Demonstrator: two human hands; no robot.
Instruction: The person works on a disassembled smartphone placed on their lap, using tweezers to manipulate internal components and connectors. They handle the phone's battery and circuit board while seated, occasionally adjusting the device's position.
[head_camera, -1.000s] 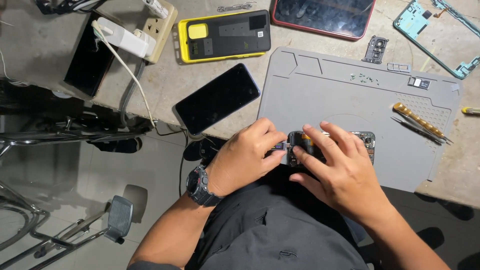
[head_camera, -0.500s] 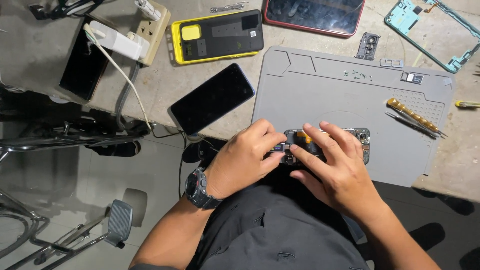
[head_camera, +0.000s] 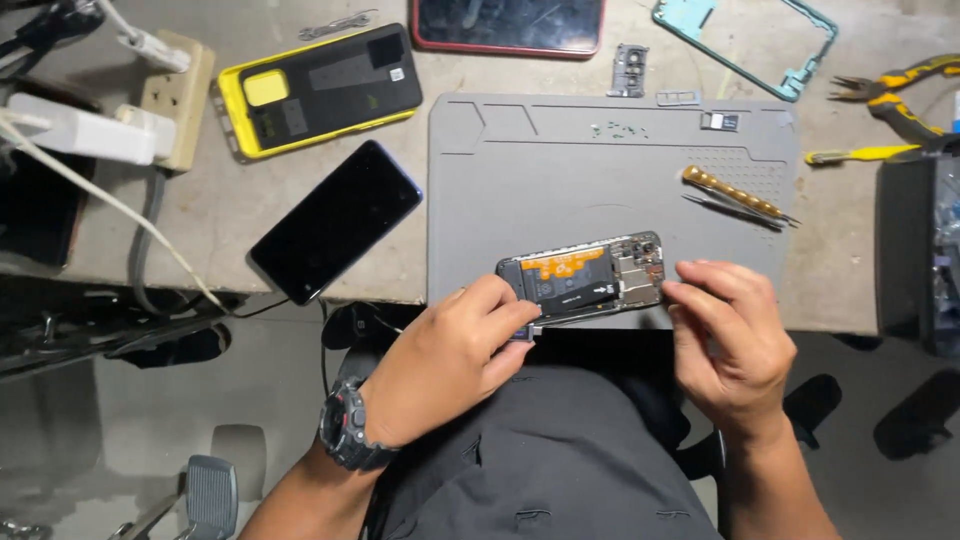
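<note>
Since half a second ago, both hands have spread apart, uncovering the opened phone (head_camera: 583, 280). Head view: left hand (head_camera: 450, 365), wristwatch (head_camera: 348, 440) on it, pinches the phone's near left corner; right hand (head_camera: 735, 345) half-curled, fingertips at its right end, holding nothing else. Phone lies back-off on the grey work mat's (head_camera: 520, 190) front edge. Screwdriver (head_camera: 735, 193), tweezers (head_camera: 730, 211) beyond. Step judged: internal disassembly; next calls for a steadied phone and a tool.

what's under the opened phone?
The opened phone lies on the grey work mat at its near edge. The left hand covers its left end; the right hand meets its right end.
</note>
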